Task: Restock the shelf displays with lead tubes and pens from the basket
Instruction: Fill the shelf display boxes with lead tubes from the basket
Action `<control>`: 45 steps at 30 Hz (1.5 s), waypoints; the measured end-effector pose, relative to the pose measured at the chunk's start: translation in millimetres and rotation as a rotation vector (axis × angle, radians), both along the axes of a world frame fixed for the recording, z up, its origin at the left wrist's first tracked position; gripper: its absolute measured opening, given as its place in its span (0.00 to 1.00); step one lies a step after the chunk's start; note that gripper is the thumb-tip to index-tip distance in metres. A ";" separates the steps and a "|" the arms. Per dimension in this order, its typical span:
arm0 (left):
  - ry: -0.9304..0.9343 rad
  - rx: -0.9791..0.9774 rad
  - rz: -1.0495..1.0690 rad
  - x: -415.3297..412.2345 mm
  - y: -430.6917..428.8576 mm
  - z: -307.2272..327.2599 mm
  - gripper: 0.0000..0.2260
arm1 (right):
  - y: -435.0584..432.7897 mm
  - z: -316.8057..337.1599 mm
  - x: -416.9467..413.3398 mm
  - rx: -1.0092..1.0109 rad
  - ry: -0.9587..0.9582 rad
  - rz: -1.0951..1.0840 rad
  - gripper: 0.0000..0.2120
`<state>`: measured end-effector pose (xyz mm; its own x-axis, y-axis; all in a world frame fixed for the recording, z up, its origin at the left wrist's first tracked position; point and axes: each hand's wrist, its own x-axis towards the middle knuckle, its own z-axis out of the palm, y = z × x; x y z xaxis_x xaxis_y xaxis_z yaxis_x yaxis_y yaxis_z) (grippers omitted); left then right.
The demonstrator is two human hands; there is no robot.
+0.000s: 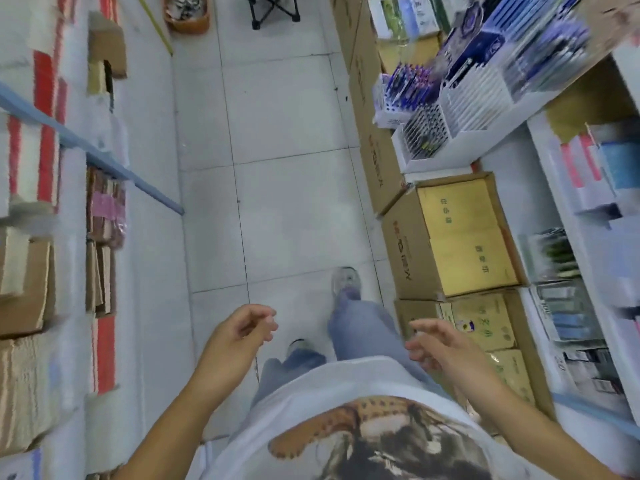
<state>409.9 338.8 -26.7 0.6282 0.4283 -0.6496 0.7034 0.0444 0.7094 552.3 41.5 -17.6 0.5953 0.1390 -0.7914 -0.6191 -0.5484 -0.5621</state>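
Shirt (363, 427): white with a brown animal print, nearest the camera.
Left hand (242, 329): empty, fingers (266, 322) loosely curled and apart, over the floor.
Right hand (436, 344): empty too, fingers apart, near the cartons on the right.
Floor (277, 168): pale tiles, an aisle between shelves.
Cartons (460, 237): yellow packs inside with green writing, too blurred to read; red print on the side, unreadable.
Pen displays (426, 133): on the right shelf, farther off, white trays of upright pens.
Basket (187, 15): orange, far down the aisle on the floor, small stock inside.
Handling: pens and lead tubes are probably light, stiff and slick; pinch several mid-barrel, keep tubes capped.
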 end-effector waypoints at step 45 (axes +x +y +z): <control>0.032 0.004 0.433 761.3 624.5 3.0 0.05 | 749.6 9.0 880.8 0.050 -0.003 0.472 0.08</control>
